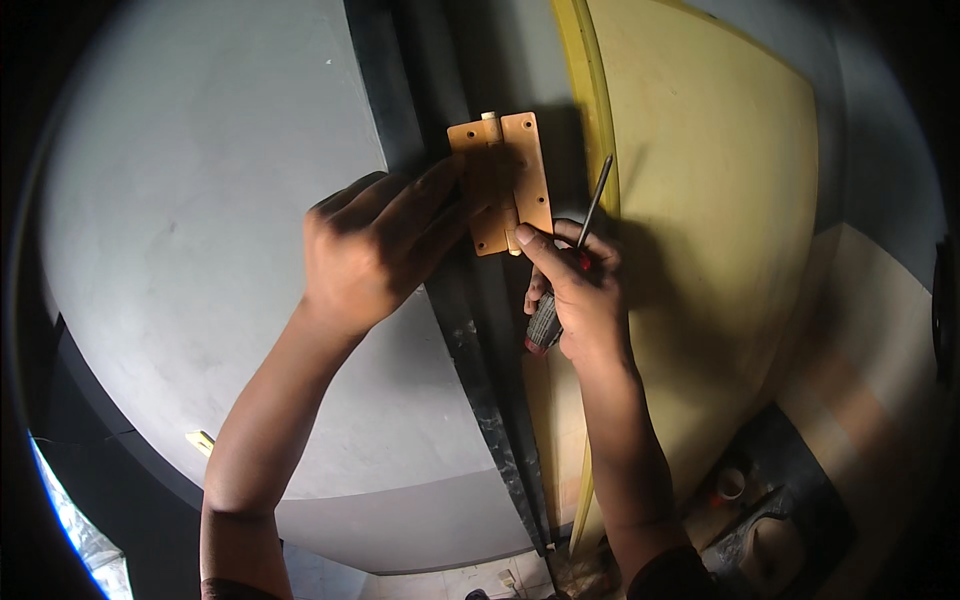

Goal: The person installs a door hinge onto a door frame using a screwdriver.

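A brass-coloured hinge with several screw holes lies against the dark door frame, beside the edge of a yellow door. My left hand presses its fingers flat on the hinge's left leaf. My right hand grips a screwdriver with a red and grey handle, its thin shaft pointing up past the hinge's right edge. The right index finger touches the bottom of the hinge pin.
A grey wall fills the left side. At lower right, on the floor, stand a small cup and some dark clutter. A small pale object sticks out from the wall at lower left.
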`<state>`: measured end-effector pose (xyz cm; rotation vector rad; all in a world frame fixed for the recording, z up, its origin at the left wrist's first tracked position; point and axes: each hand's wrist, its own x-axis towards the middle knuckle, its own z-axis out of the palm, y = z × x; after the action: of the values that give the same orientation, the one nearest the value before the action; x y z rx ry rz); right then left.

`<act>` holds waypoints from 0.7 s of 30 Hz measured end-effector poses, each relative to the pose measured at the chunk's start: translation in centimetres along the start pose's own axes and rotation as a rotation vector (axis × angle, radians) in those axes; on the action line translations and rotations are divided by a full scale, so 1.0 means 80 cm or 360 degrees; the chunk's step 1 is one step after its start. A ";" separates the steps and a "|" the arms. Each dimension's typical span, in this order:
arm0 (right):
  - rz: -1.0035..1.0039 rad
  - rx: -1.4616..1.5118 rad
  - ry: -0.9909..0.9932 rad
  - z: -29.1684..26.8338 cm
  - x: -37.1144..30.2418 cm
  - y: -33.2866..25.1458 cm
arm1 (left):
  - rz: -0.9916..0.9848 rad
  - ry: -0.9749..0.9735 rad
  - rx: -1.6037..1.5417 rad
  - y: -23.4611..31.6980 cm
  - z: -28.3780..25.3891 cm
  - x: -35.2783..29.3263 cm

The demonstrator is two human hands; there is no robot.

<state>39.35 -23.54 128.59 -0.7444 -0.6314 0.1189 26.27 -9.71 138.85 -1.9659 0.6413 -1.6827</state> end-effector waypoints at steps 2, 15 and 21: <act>-0.0009 -0.0014 -0.0014 0.001 0.009 -0.002 | -0.0107 -0.0054 0.0022 -0.001 0.008 0.003; -0.0148 -0.0178 -0.0066 0.005 0.006 -0.001 | -0.0321 0.0131 -0.0059 0.010 0.028 -0.018; -0.0350 -0.0444 -0.0101 0.012 -0.001 -0.007 | -0.0338 0.0215 -0.0071 0.010 0.035 -0.024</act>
<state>38.69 -23.42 129.43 -0.9364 -0.7959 -0.1516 28.74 -9.00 136.49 -2.0239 0.5369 -1.9576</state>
